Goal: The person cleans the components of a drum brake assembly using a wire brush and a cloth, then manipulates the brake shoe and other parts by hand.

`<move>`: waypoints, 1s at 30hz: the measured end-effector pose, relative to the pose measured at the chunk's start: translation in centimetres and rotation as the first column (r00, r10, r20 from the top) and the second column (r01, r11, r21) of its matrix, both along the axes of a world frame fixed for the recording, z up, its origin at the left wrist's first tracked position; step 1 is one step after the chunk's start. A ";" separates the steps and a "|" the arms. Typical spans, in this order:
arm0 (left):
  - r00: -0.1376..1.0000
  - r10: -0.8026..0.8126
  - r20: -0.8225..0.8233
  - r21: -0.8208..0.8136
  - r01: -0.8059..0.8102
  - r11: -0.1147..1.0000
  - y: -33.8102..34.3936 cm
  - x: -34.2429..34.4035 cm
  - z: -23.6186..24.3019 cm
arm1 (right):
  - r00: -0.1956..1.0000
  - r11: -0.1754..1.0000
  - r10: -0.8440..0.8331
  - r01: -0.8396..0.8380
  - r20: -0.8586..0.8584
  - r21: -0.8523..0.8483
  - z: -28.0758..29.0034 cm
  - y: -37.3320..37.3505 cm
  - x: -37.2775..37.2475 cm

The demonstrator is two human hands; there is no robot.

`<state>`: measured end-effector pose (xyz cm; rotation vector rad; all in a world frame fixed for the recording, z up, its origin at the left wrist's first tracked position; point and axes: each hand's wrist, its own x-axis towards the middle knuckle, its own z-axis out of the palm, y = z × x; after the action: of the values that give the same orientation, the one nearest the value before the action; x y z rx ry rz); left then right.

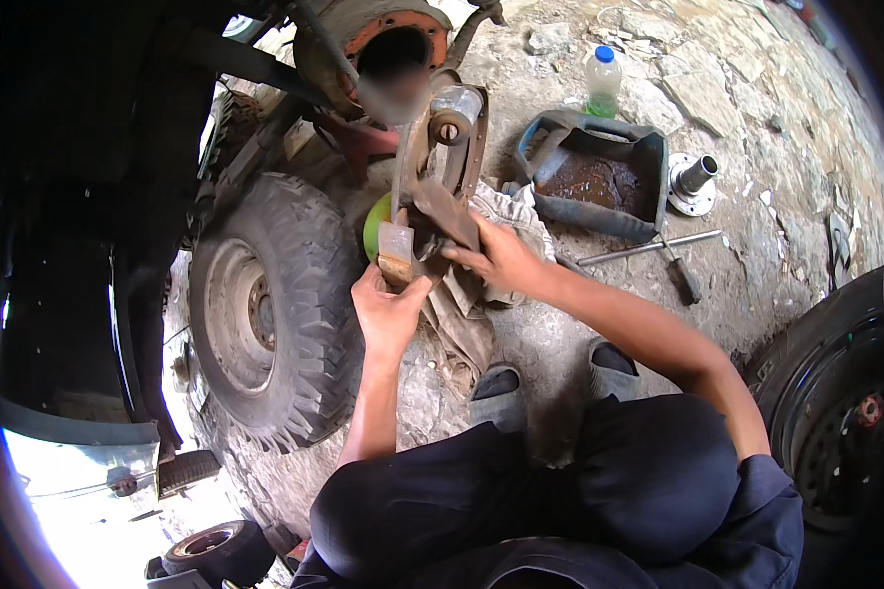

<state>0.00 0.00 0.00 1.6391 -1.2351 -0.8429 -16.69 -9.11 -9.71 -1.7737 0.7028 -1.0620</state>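
Rusty curved brake parts [476, 147] stand before me under the vehicle, with a round metal fitting [450, 130] near their top. My left hand [381, 304] is closed, fingers and thumb pinching a small grey block with a rusty brown end [396, 253]. Beside it, my right hand [506, 260] is closed on a flat dark brown strip [446, 212] that slants up to the left against the brake parts. Some of the right fingers are hidden behind the strip. A green round thing [375, 226] shows partly behind the block. Crumpled cloth [462, 319] lies below both hands.
A large treaded wheel [304, 304] leans at left. To the right are a cut-open container of dark liquid [599, 191], a blue-capped bottle [602, 83], a flanged hub [693, 185], a metal bar [648, 247] and a dark-handled tool [685, 280]. Another wheel [835, 412] stands at right.
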 end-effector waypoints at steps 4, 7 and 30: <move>0.996 -0.005 -0.089 -0.061 -0.001 0.998 -0.1 -1.4 -0.8 | 0.998 0.985 0.001 0.010 -0.063 0.175 0.3 0.2 -2.0; 0.994 -0.005 -0.110 -0.087 -0.005 0.996 -0.5 -2.0 -0.7 | 0.986 0.981 -0.002 0.034 -0.164 0.192 -2.0 0.9 -4.2; 0.997 0.006 0.078 -0.136 0.005 0.991 -1.1 2.0 -1.9 | 0.759 0.957 0.275 -0.275 -0.590 0.093 -6.8 2.4 -14.1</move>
<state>1.98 -1.12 -1.94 1.5748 -1.3176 -0.6837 -30.82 -6.66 -16.50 -2.1533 0.7755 -0.2783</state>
